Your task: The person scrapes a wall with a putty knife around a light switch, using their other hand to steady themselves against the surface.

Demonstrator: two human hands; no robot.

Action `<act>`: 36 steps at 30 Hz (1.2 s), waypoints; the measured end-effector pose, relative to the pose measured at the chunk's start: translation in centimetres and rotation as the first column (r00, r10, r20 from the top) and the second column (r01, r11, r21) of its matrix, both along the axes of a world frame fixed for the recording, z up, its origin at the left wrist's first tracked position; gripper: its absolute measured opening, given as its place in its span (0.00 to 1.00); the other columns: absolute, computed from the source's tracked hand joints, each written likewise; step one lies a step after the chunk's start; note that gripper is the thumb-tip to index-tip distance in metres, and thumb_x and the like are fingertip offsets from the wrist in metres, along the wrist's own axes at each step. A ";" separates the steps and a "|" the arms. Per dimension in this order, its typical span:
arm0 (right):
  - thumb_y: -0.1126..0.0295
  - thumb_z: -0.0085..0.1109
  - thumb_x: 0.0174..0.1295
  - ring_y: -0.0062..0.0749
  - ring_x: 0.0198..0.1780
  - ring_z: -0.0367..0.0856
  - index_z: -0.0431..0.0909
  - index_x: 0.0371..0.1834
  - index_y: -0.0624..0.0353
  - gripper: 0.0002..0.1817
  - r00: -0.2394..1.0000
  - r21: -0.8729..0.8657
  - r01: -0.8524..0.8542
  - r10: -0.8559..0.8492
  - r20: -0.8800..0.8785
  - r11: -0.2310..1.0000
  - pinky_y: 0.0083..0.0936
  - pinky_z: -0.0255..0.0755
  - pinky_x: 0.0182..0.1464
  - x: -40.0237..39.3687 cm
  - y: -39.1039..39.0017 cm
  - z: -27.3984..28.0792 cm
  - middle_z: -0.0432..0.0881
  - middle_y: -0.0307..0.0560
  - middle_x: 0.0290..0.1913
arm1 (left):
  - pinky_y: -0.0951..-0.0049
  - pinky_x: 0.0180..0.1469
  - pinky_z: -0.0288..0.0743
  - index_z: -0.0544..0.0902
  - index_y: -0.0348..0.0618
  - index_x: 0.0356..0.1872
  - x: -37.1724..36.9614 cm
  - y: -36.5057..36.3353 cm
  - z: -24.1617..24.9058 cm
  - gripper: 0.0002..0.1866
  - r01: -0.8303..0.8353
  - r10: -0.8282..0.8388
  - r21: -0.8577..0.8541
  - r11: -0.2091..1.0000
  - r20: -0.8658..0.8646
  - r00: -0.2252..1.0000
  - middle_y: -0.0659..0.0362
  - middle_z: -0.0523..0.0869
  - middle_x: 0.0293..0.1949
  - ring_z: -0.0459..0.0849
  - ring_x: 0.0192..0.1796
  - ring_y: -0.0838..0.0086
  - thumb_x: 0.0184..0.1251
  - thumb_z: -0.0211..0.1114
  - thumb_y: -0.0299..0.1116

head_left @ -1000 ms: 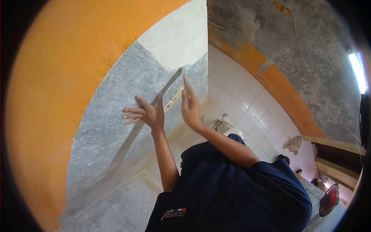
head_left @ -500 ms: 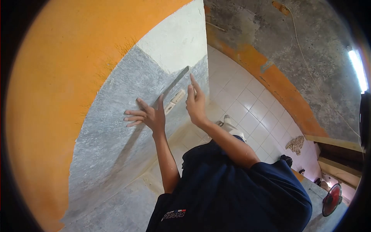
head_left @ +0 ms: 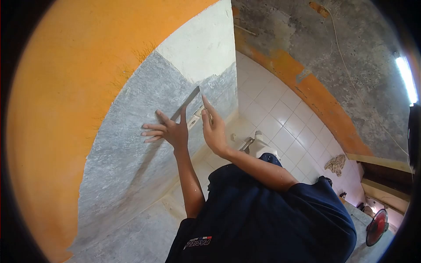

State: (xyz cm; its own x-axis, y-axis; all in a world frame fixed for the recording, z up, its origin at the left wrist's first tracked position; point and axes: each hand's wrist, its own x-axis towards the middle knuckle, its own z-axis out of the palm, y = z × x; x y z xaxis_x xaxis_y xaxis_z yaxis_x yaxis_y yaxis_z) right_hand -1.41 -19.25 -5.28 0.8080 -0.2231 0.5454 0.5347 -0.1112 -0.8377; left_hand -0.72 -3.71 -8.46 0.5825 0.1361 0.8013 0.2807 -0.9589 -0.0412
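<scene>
A long, flat grey blade (head_left: 189, 99) lies slantwise against the grey part of the wall (head_left: 131, 127), just below the pale patch (head_left: 204, 41). My right hand (head_left: 215, 136) is at the blade's right side, its index finger stretched toward the upper end; fingers curl round a tool part mostly hidden by the hand. Beside the blade's lower end is my left hand (head_left: 174, 131), fingers spread over the wall and thumb side touching the blade. A white socket plate (head_left: 193, 121) shows on the wall between my hands.
Orange paint (head_left: 57, 109) covers the wall at left. Pale floor tiles (head_left: 280, 111) lie to the right, with a crumpled cloth (head_left: 335, 165) on them. A red fan (head_left: 377, 227) stands at lower right. A lit tube lamp (head_left: 406, 79) is at the right edge.
The blade and my right hand have moved down and left along the wall. My left hand stays in nearly the same place, and more of the blade's length is now behind it.
</scene>
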 end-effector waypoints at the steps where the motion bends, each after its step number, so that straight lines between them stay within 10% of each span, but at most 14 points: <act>1: 0.63 0.47 0.83 0.11 0.20 0.54 0.62 0.83 0.49 0.27 1.000 0.000 0.000 0.000 0.001 1.000 0.18 0.56 0.21 0.5 -0.5 0.4 0.59 0.26 0.22 | 0.15 0.59 0.03 0.40 0.53 0.86 0.2 0.0 0.0 0.64 0.000 0.000 0.000 1.000 0.001 1.000 0.23 0.17 0.76 0.05 0.74 0.26 0.61 0.59 0.79; 3: 0.64 0.48 0.83 0.13 0.21 0.61 0.63 0.82 0.52 0.27 0.802 0.453 -0.014 0.281 -0.528 0.891 0.18 0.63 0.23 1.5 -2.1 1.5 0.66 0.28 0.23 | 0.15 0.59 0.03 0.39 0.54 0.86 -0.1 0.0 -0.1 0.64 -0.011 0.012 0.010 1.000 -0.005 1.000 0.24 0.16 0.76 0.05 0.74 0.26 0.60 0.60 0.79; 9: 0.61 0.46 0.83 0.12 0.19 0.58 0.63 0.83 0.48 0.27 0.924 0.174 -0.086 0.144 -0.354 0.981 0.16 0.55 0.20 -0.4 -0.3 -0.5 0.59 0.26 0.22 | 0.15 0.57 0.02 0.43 0.46 0.85 -0.1 0.1 -0.1 0.67 -0.022 0.022 0.007 1.000 -0.033 0.999 0.21 0.16 0.75 0.04 0.72 0.24 0.57 0.62 0.81; 13: 0.61 0.46 0.83 0.12 0.19 0.59 0.64 0.82 0.47 0.26 0.752 0.555 0.027 0.349 -0.559 0.832 0.17 0.56 0.19 1.4 -2.1 3.0 0.61 0.27 0.21 | 0.15 0.58 0.03 0.43 0.47 0.85 -0.2 0.3 0.0 0.67 -0.038 0.040 0.050 0.998 -0.035 0.999 0.21 0.16 0.75 0.04 0.73 0.24 0.57 0.62 0.81; 16: 0.61 0.46 0.83 0.12 0.19 0.58 0.63 0.82 0.46 0.26 0.825 0.393 -0.013 0.232 -0.515 0.919 0.18 0.55 0.19 1.5 -0.9 0.3 0.61 0.27 0.21 | 0.14 0.57 0.04 0.42 0.47 0.85 0.2 0.0 0.2 0.67 -0.029 0.030 0.058 0.998 -0.021 0.999 0.21 0.16 0.75 0.04 0.72 0.23 0.57 0.61 0.81; 18: 0.62 0.46 0.83 0.10 0.18 0.51 0.63 0.82 0.44 0.26 0.998 0.029 0.040 -0.041 0.038 0.999 0.19 0.49 0.17 0.7 0.8 -1.6 0.56 0.24 0.19 | 0.15 0.59 0.04 0.42 0.54 0.86 0.0 -0.2 -0.1 0.64 -0.038 0.037 -0.016 0.999 -0.026 0.999 0.26 0.16 0.77 0.04 0.74 0.26 0.58 0.62 0.79; 19: 0.62 0.46 0.83 0.10 0.18 0.51 0.63 0.82 0.44 0.26 0.999 0.031 0.038 -0.039 0.035 0.999 0.19 0.49 0.17 0.7 0.2 -0.2 0.56 0.24 0.19 | 0.15 0.59 0.04 0.42 0.54 0.86 -0.1 -0.2 -0.1 0.64 -0.039 0.039 -0.014 0.999 -0.029 0.999 0.26 0.16 0.77 0.04 0.74 0.26 0.58 0.62 0.79; 21: 0.64 0.46 0.83 0.20 0.32 0.79 0.64 0.82 0.52 0.26 0.792 0.325 -0.056 0.240 -0.561 0.944 0.21 0.75 0.35 0.6 -1.6 2.5 0.81 0.40 0.30 | 0.15 0.60 0.04 0.42 0.55 0.86 -0.1 -0.1 -0.2 0.64 -0.064 0.063 -0.028 0.998 -0.043 0.997 0.26 0.16 0.77 0.05 0.74 0.26 0.58 0.62 0.80; 22: 0.65 0.46 0.82 0.25 0.42 0.85 0.65 0.81 0.55 0.26 0.779 0.317 -0.032 0.223 -0.587 0.948 0.24 0.79 0.46 0.5 -1.5 3.0 0.86 0.46 0.40 | 0.15 0.60 0.04 0.42 0.55 0.86 -0.1 0.0 -0.2 0.64 -0.064 0.063 -0.026 0.998 -0.047 0.997 0.26 0.16 0.77 0.05 0.74 0.26 0.58 0.62 0.80; 26: 0.64 0.46 0.83 0.21 0.33 0.81 0.65 0.81 0.53 0.26 0.987 -0.054 0.124 -0.129 -0.097 0.991 0.21 0.77 0.37 0.8 -0.4 0.4 0.82 0.40 0.34 | 0.14 0.59 0.05 0.40 0.55 0.86 0.2 0.0 0.0 0.65 -0.017 0.017 0.020 1.000 0.016 1.000 0.24 0.19 0.77 0.07 0.74 0.25 0.58 0.61 0.80; 29: 0.62 0.47 0.83 0.11 0.19 0.62 0.64 0.82 0.49 0.26 0.837 0.284 -0.021 0.172 -0.519 0.959 0.17 0.60 0.19 1.4 -1.1 -0.1 0.66 0.28 0.22 | 0.13 0.58 0.06 0.40 0.55 0.86 0.2 -0.1 0.0 0.65 -0.013 0.013 0.010 1.000 0.011 1.000 0.23 0.20 0.77 0.07 0.74 0.24 0.59 0.61 0.80; 36: 0.60 0.50 0.82 0.12 0.18 0.58 0.65 0.81 0.42 0.26 0.811 0.347 -0.070 0.256 -0.526 0.935 0.16 0.56 0.18 0.1 -1.3 1.3 0.62 0.25 0.21 | 0.11 0.57 0.06 0.39 0.54 0.86 -0.1 -0.5 0.0 0.65 -0.032 0.030 -0.063 0.998 -0.030 0.999 0.26 0.14 0.76 0.04 0.73 0.24 0.58 0.63 0.79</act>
